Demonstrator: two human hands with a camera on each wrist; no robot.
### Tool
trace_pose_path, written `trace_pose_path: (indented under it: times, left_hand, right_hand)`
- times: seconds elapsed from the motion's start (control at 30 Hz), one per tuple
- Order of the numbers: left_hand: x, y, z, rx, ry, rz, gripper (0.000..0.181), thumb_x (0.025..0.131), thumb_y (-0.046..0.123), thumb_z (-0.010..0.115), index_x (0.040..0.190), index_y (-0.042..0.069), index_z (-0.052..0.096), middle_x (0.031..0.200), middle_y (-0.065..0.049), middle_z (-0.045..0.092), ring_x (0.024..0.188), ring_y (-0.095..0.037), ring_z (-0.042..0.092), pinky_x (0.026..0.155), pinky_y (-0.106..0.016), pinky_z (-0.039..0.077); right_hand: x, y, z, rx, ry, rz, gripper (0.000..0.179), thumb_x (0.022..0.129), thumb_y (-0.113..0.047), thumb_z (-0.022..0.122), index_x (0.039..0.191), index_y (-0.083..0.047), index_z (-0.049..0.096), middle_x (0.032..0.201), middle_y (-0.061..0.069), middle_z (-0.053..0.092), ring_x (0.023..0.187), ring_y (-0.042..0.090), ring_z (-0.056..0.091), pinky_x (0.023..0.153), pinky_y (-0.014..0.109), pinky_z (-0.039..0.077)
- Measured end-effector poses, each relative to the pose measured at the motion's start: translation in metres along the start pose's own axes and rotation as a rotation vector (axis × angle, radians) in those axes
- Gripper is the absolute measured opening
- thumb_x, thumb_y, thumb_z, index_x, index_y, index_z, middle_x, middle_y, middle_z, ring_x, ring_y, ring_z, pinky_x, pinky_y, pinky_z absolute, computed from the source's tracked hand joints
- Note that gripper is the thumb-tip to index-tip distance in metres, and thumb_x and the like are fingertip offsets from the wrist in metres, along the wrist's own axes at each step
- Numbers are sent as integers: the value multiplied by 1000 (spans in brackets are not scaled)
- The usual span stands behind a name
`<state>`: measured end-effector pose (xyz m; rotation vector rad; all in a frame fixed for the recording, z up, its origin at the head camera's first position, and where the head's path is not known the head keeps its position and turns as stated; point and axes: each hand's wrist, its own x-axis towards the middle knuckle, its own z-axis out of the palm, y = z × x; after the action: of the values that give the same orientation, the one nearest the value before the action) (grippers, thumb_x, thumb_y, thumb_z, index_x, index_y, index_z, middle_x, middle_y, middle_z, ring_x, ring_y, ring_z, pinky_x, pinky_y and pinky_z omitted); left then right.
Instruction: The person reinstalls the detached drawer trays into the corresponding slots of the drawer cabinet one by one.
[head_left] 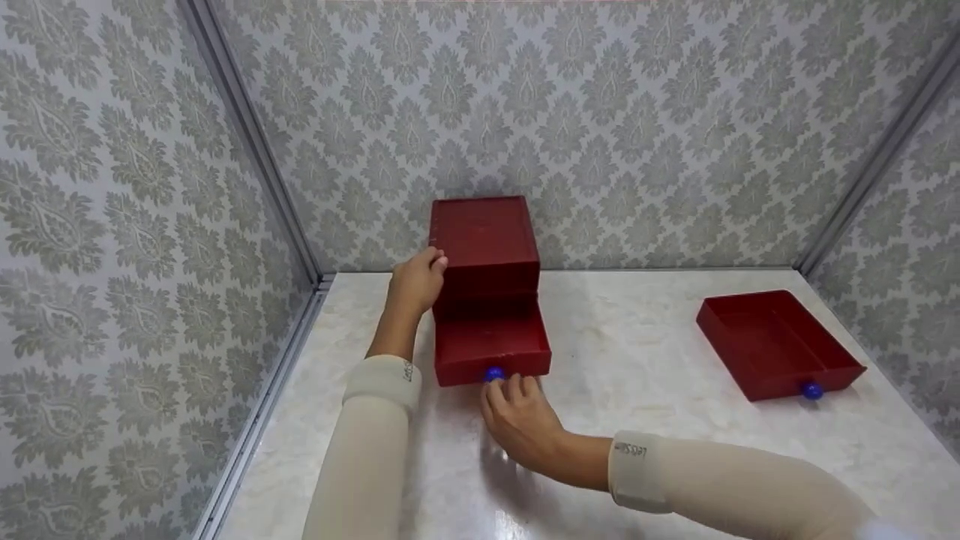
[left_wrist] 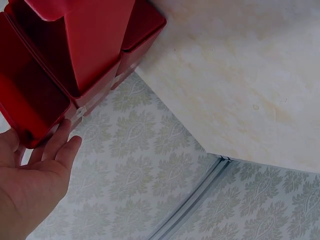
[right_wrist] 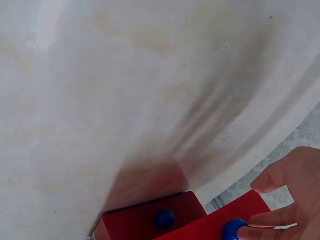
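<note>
A red cabinet [head_left: 484, 232] of stacked drawer compartments stands against the back wall. At its upper left front edge, my left hand [head_left: 415, 283] holds on, thumb and fingers on either side of the wall of the hollow top compartment [left_wrist: 30, 82]. Below that, a red drawer [head_left: 461, 373] sticks out toward me, with nothing visible inside. My right hand [head_left: 525, 424] pinches its blue knob [right_wrist: 230, 230] with the fingertips. Under it, the right wrist view shows a lower drawer front [right_wrist: 130, 220] with its own blue knob [right_wrist: 164, 218].
A separate red drawer [head_left: 761, 386] with a blue knob [head_left: 811, 391] lies on the marbled table [head_left: 630, 322] to the right. Patterned walls [head_left: 487, 97] close in the back and both sides, with a metal rail [head_left: 255, 420] along the left edge.
</note>
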<state>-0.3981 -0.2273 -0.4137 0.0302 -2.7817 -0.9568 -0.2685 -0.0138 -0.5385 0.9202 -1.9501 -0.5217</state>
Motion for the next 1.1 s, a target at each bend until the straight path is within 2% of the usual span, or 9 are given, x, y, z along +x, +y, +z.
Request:
trace_pose_path:
  times: [0.13,0.2,0.3,0.4,0.5,0.57,0.77,1.1]
  left_hand:
    - [-1,0,1,3,8,4,38,110,35,45,141,18,59,145,-5,61,137,-27,56,113,-48,45]
    - [-1,-1,1,-3,9,-1,38,110,35,46,141,18,59,145,-5,61,137,-27,55,113,-48,45]
    - [-2,-1,1,-10,7,-9,38,110,35,46,142,18,59,146,-5,61,138,-27,54,114,-48,44]
    - [-2,-1,2,-8,4,-14,39,110,35,46,143,17,58,147,-5,60,140,-27,53,115,-48,43]
    - [-2,-1,2,-2,15,-12,39,110,35,46,142,17,59,146,-5,61,139,-26,54,115,-48,43]
    - [-1,0,1,-3,20,-13,38,110,35,47,141,17,60,145,-4,61,139,-26,54,115,-47,43]
    - [0,0,1,-3,21,-17,38,109,35,48,140,17,61,144,-3,63,138,-25,54,115,-46,44]
    - [0,0,-1,10,0,-21,38,110,36,46,141,18,59,146,-4,61,139,-27,54,115,-48,43]
  right_hand:
    - [-3,-1,6,-13,41,-14,58,102,-8,22,122,-11,76,104,9,70,102,22,73,71,32,51]
    - [-4,-1,10,-12,39,-22,59,103,-7,20,125,-12,75,108,10,70,106,22,73,72,31,50]
    - [-4,2,17,-13,-10,-29,53,103,-9,26,133,-13,70,115,10,69,113,23,71,72,33,49]
    - [-1,6,23,-16,-84,-31,44,102,-22,45,142,-14,62,122,10,65,119,26,68,73,36,47]
    - [4,12,29,-11,-162,-19,56,96,-35,62,148,-16,56,128,10,61,126,28,64,76,39,47]
    - [9,16,34,6,-221,2,62,94,-39,66,151,-18,52,131,9,59,131,29,60,80,42,47]
    - [25,30,50,38,-373,53,62,99,-37,62,156,-20,44,142,6,52,141,30,51,86,46,44]
    - [41,42,62,31,-461,43,58,104,-33,55,158,-21,40,146,3,49,141,32,49,88,49,44]
